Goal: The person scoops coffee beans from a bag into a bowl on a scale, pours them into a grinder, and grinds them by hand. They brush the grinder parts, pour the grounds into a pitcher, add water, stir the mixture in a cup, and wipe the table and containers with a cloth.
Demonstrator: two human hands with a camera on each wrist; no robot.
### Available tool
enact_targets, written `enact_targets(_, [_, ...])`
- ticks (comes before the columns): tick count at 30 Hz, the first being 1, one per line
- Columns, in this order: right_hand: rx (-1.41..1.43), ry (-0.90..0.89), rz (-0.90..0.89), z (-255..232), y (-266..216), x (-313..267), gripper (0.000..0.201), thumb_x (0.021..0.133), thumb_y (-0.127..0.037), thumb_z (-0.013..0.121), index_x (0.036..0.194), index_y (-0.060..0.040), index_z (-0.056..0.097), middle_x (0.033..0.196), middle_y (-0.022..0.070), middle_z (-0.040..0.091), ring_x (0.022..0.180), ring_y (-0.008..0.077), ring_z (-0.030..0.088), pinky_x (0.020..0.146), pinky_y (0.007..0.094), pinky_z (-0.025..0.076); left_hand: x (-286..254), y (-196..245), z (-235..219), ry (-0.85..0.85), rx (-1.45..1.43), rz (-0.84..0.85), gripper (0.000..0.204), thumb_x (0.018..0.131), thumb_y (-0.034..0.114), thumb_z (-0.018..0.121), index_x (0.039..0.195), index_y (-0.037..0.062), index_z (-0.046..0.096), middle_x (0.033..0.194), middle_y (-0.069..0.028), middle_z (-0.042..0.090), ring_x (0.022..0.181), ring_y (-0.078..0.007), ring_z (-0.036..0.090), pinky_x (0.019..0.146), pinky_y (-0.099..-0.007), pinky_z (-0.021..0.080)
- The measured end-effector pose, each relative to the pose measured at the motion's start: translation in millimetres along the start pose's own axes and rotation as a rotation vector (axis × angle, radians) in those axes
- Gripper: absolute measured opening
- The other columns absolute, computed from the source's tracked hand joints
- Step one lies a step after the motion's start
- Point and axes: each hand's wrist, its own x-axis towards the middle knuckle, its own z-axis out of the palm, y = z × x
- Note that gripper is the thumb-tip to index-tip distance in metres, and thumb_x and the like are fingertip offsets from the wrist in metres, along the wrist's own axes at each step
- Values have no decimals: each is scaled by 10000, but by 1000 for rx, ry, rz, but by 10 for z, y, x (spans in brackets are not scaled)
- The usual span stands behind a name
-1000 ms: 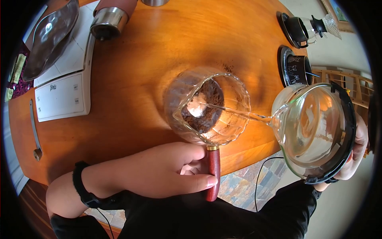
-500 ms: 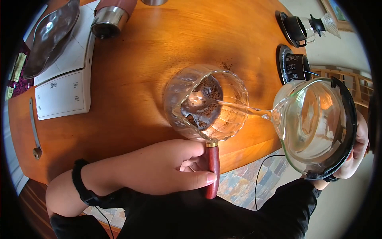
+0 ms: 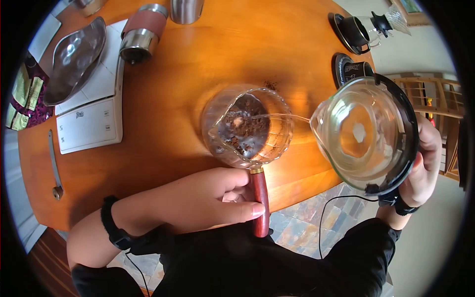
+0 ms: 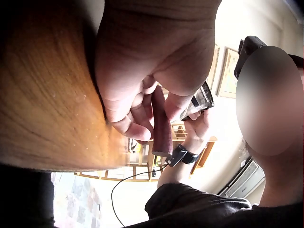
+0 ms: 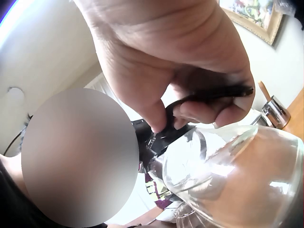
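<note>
A ribbed glass pot (image 3: 281,143) with dark grounds and liquid inside stands on the table. My left hand (image 3: 208,198) pinches its red wooden handle (image 3: 261,203) between thumb and fingers; the left wrist view shows that handle (image 4: 162,128) too. Tilted to the right of the pot is a clear glass jug (image 3: 341,153), its spout towards the pot, and a thin stream of water runs from it onto the grounds. My right hand (image 3: 426,166) grips the jug's black handle, fingers curled round the handle (image 5: 209,93) in the right wrist view.
At the left are a white scale (image 3: 89,126) bearing a dark dish (image 3: 74,64), a metal spoon (image 3: 53,163) and a brown-banded steel grinder (image 3: 141,37). Black cups (image 3: 352,33) on saucers stand at the table's far right. A cable (image 3: 324,218) hangs over the floor.
The jug and my right hand have moved left and a little up in the view, and the stream has become thinner. The whole head view has shifted slightly. My left hand keeps its hold.
</note>
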Motion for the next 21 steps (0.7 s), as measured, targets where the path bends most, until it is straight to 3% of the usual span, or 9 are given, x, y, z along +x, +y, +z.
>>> enact_targets(5, [149,-34,-18,-87,155,-72,520,886,-497,691,954,9,593,800,-21,552,720,75,493,659,220,367,0,-9,-14,32,86,-62,303,977,118,606,1247,2,534,1142,-66,606,1065,-128,581,930,-313,496])
enact_targets(6, [284,-30,9,-242,352,-63,558,895,-483,685,1082,33,583,936,32,582,826,122,539,759,259,412,125,74,53,65,67,-56,297,978,122,606,1241,1,539,1140,-71,614,1051,-133,592,925,-315,500])
enact_targets(9, [504,43,16,-401,600,-140,610,915,-433,673,1262,48,530,1074,85,608,942,168,586,857,317,471,207,213,124,71,131,-22,277,993,176,597,1203,0,558,1097,-78,650,1015,-140,619,894,-312,511])
enact_targets(11, [870,193,-21,-545,758,-234,312,995,-265,584,1142,9,571,841,-10,529,722,74,451,666,236,377,266,261,125,71,187,7,291,1006,221,585,1194,-1,574,1076,-83,675,994,-141,640,861,-299,521])
enact_targets(14, [1018,425,76,-642,839,-246,190,1029,-243,523,1002,-60,564,723,-15,456,670,104,424,706,290,414,166,81,-11,135,190,9,273,1009,183,565,1208,-3,575,1075,-92,675,975,-140,644,850,-291,528])
enact_targets(17, [1023,477,28,-853,1206,-282,184,1023,-241,549,952,-72,562,721,-26,461,668,90,413,671,282,394,176,95,-32,237,202,-35,252,977,120,554,1196,-3,570,1060,-121,665,921,-177,636,843,-324,509])
enact_targets(19, [936,563,61,-962,1378,-281,187,1032,-288,529,943,-124,528,708,-53,398,659,92,395,718,288,411,182,73,-74,236,232,-17,264,1000,124,555,1232,-2,565,1062,-90,659,921,-133,632,851,-303,537])
enact_targets(21, [819,775,161,-968,1441,-183,182,1018,-308,566,948,-143,533,679,-77,401,597,67,388,615,250,383,181,47,-106,241,220,-5,265,1000,120,550,1236,-1,562,1068,-93,654,922,-138,631,854,-309,535])
